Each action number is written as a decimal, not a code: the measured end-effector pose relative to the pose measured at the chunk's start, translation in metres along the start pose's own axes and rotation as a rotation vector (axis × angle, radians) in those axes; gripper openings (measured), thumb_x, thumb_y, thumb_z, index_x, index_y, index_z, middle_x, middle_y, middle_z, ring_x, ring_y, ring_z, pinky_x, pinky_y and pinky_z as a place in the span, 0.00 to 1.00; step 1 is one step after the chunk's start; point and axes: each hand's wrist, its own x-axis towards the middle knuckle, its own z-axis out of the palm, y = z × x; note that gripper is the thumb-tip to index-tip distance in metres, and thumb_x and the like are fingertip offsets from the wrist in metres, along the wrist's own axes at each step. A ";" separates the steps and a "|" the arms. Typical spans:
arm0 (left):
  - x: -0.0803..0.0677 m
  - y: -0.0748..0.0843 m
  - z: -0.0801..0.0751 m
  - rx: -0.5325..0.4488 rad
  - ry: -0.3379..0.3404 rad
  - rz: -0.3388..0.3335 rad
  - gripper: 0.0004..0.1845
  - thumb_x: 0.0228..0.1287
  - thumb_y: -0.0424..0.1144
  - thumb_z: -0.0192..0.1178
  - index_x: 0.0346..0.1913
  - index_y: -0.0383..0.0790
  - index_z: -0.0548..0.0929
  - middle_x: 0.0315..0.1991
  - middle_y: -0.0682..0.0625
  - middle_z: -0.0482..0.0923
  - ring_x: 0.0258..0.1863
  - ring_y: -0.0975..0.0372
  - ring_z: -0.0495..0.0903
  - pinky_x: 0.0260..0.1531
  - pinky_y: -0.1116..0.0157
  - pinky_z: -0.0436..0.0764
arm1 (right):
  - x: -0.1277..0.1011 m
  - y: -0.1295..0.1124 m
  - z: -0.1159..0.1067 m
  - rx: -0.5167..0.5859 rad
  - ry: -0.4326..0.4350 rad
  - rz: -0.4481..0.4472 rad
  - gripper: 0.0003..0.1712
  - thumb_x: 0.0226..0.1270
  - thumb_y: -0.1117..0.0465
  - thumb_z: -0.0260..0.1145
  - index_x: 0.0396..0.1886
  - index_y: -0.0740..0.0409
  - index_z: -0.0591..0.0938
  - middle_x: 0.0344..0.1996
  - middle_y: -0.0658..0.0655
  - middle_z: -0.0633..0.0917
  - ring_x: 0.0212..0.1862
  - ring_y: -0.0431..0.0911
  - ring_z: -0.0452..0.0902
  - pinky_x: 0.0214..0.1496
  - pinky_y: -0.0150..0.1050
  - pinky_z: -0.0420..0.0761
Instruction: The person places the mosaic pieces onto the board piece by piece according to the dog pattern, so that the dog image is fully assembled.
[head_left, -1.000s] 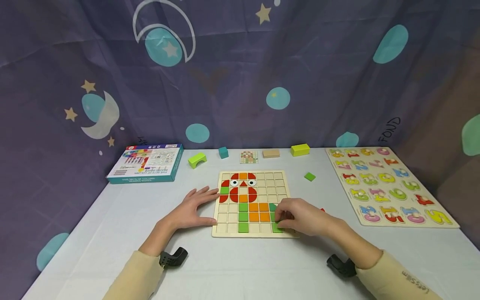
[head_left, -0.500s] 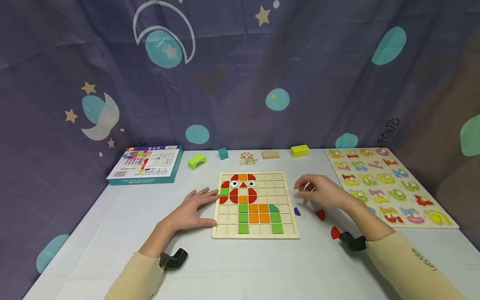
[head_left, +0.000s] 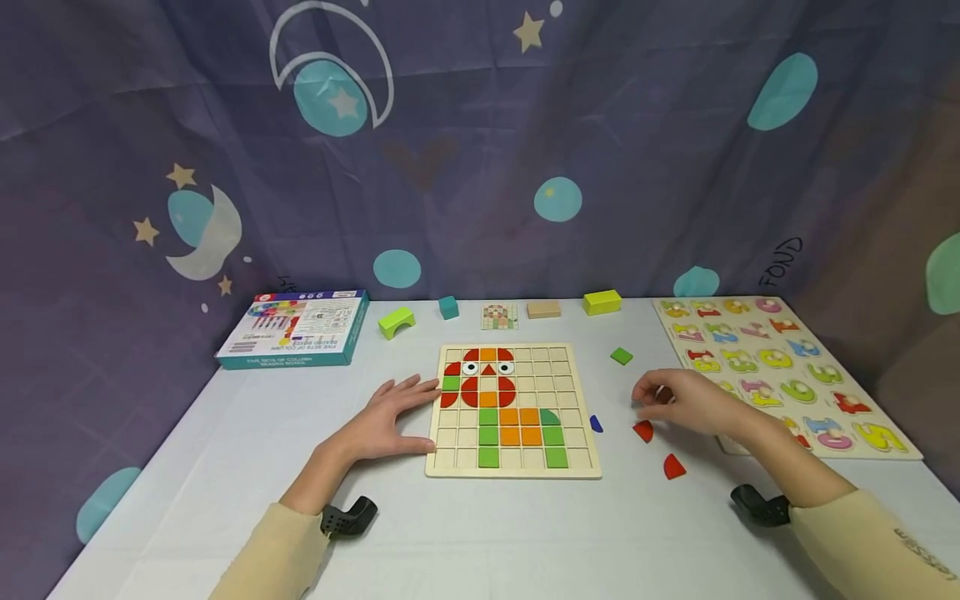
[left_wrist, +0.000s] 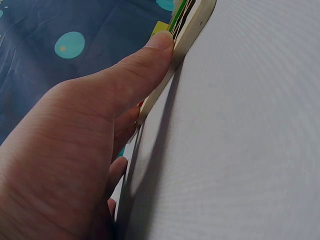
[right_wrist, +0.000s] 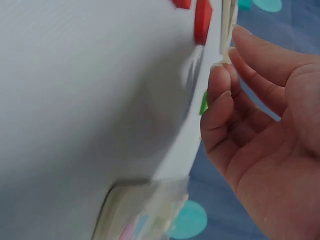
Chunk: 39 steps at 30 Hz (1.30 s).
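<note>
A wooden grid board (head_left: 570,367) lies mid-table, partly filled with red, orange and green tiles forming an owl. My left hand (head_left: 397,417) lies flat on the table, its thumb (left_wrist: 155,55) pressed against the board's left edge (left_wrist: 192,25). My right hand (head_left: 652,400) hovers right of the board with loosely curled fingers (right_wrist: 220,95) and holds nothing. Just below it lies a red tile (head_left: 642,430). A second red quarter tile (head_left: 672,467), a blue tile (head_left: 596,424) and a green square tile (head_left: 621,356) lie nearby.
A number puzzle board (head_left: 780,367) fills the right side. A teal box (head_left: 296,329) sits at the back left. Along the back stand a green arch block (head_left: 395,320), teal cube (head_left: 448,307), pattern card (head_left: 499,316), wood block (head_left: 543,309) and yellow-green block (head_left: 602,302).
My right hand left the board's lower right corner, where a green tile now sits, and swung out to the right above the loose red tiles. The left hand stayed put.
</note>
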 end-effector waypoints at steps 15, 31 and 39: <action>0.000 0.001 -0.002 0.005 -0.006 -0.009 0.44 0.55 0.58 0.73 0.72 0.42 0.74 0.75 0.51 0.64 0.78 0.50 0.51 0.74 0.43 0.41 | -0.020 0.006 0.014 -0.017 0.024 -0.002 0.15 0.58 0.53 0.79 0.35 0.54 0.81 0.26 0.48 0.76 0.32 0.44 0.71 0.30 0.33 0.74; -0.002 0.002 -0.001 -0.001 0.002 -0.014 0.44 0.55 0.59 0.73 0.72 0.43 0.74 0.75 0.52 0.65 0.78 0.50 0.51 0.74 0.42 0.41 | -0.013 -0.004 0.018 0.022 -0.043 -0.010 0.12 0.62 0.64 0.75 0.39 0.57 0.79 0.29 0.48 0.78 0.35 0.45 0.74 0.36 0.33 0.78; 0.000 0.001 0.000 0.001 0.002 -0.009 0.44 0.55 0.59 0.73 0.72 0.44 0.74 0.75 0.52 0.64 0.78 0.50 0.51 0.74 0.41 0.41 | 0.000 -0.013 0.015 0.037 -0.037 -0.011 0.09 0.63 0.70 0.72 0.40 0.58 0.82 0.32 0.48 0.80 0.37 0.46 0.74 0.37 0.35 0.79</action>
